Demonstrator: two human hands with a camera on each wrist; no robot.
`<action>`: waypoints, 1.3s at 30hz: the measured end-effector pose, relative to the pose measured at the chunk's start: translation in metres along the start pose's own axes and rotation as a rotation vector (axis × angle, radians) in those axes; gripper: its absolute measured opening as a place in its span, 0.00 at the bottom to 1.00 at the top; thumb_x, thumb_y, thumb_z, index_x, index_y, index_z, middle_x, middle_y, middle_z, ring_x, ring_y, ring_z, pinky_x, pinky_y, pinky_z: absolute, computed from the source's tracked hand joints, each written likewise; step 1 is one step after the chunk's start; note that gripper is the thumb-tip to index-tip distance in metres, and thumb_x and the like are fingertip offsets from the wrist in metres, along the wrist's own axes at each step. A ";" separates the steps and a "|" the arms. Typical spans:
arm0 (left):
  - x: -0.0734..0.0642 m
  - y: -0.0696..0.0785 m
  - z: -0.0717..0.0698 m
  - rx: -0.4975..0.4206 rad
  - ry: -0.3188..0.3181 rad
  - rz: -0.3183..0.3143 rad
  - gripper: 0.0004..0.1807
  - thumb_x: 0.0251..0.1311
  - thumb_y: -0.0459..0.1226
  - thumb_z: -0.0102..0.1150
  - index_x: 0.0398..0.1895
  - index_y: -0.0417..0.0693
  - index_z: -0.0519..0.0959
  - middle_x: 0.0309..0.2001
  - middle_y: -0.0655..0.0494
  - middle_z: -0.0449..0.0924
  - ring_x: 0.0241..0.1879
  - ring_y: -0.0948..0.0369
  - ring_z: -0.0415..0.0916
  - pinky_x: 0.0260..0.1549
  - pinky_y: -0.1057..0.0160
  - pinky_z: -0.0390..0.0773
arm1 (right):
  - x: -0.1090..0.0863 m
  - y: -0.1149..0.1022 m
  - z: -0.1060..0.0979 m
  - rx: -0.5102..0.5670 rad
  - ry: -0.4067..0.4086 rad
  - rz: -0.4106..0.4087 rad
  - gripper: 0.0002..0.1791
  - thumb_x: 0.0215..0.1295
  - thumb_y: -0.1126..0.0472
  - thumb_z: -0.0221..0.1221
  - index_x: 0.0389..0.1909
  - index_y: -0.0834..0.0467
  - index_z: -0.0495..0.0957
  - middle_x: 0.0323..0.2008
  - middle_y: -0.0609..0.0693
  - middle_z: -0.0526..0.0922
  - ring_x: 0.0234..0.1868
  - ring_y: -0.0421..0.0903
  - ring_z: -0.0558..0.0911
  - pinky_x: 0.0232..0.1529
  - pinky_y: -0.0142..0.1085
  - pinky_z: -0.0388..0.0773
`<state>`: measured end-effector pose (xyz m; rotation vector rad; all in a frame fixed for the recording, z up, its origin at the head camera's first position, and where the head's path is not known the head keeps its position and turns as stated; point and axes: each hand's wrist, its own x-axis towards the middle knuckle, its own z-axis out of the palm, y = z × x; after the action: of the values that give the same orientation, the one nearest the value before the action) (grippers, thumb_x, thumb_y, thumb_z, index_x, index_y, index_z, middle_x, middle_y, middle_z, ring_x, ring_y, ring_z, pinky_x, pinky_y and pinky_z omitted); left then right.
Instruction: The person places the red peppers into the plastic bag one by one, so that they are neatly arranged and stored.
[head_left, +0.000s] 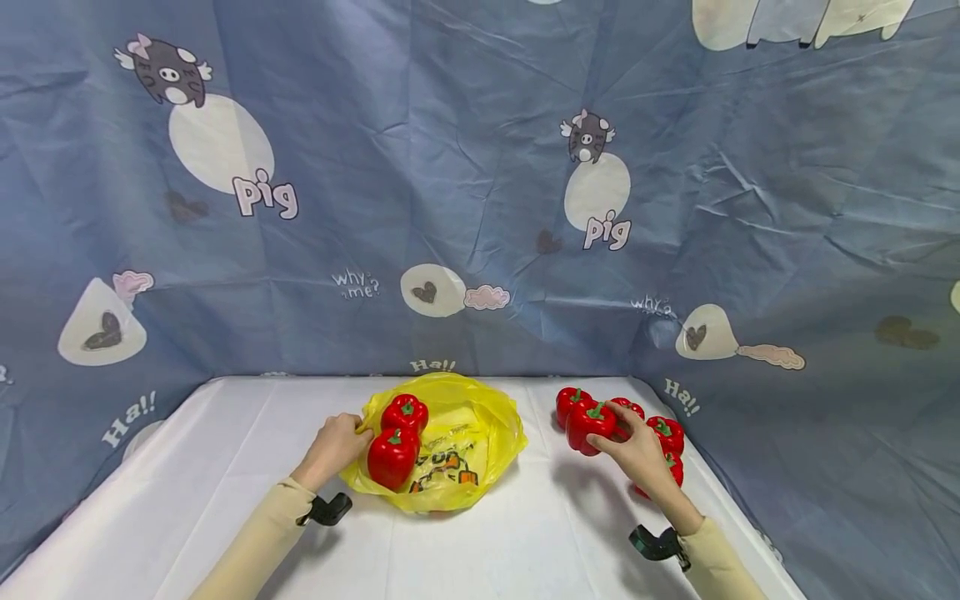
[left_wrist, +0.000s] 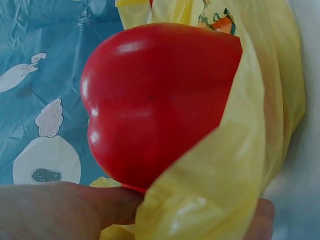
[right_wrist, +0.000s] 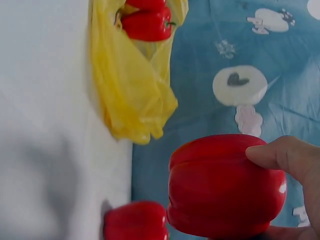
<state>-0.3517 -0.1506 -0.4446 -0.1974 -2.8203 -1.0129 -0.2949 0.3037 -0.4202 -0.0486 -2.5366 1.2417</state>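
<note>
A yellow plastic bag [head_left: 498, 433] lies spread wide at mid-table, with two red bell peppers [head_left: 393, 458] inside its left part. My left hand [head_left: 335, 447] pinches the bag's left rim between thumb and fingers, as the left wrist view shows close beside a pepper [left_wrist: 160, 100]. On the right, my right hand [head_left: 633, 446] grips another red bell pepper [head_left: 590, 427] by its sides, raised above the table with its stem up. In the right wrist view the thumb presses on that held pepper [right_wrist: 225, 187]; the other fingers are mostly hidden behind it.
More red bell peppers [head_left: 666, 433] stand around and behind my right hand, near the table's right edge. One pepper [head_left: 570, 402] sits further back. A white cloth [head_left: 525, 542] covers the table, and a blue printed curtain [head_left: 480, 208] hangs behind and along the sides.
</note>
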 end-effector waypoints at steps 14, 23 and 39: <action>-0.002 -0.001 0.000 0.001 0.000 0.000 0.12 0.60 0.34 0.54 0.19 0.40 0.73 0.15 0.56 0.61 0.16 0.62 0.62 0.16 0.67 0.62 | -0.001 -0.041 0.055 0.239 -0.135 -0.109 0.36 0.51 0.64 0.70 0.63 0.56 0.70 0.62 0.57 0.73 0.61 0.56 0.76 0.58 0.48 0.73; -0.001 0.001 0.000 0.002 0.000 -0.002 0.10 0.59 0.34 0.55 0.21 0.40 0.75 0.16 0.56 0.63 0.16 0.63 0.63 0.16 0.67 0.63 | -0.008 -0.073 0.120 0.340 -0.335 -0.287 0.37 0.52 0.66 0.69 0.64 0.62 0.67 0.61 0.59 0.72 0.62 0.56 0.74 0.59 0.48 0.73; -0.002 0.003 -0.002 0.000 0.012 0.003 0.11 0.59 0.34 0.53 0.20 0.41 0.73 0.16 0.56 0.62 0.16 0.63 0.62 0.16 0.67 0.62 | -0.032 -0.073 0.188 0.344 -0.493 -0.311 0.37 0.50 0.68 0.68 0.64 0.60 0.67 0.60 0.58 0.72 0.60 0.54 0.75 0.57 0.43 0.75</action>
<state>-0.3490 -0.1497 -0.4415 -0.1955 -2.8086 -1.0094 -0.3120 0.1088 -0.4798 0.7856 -2.5199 1.6905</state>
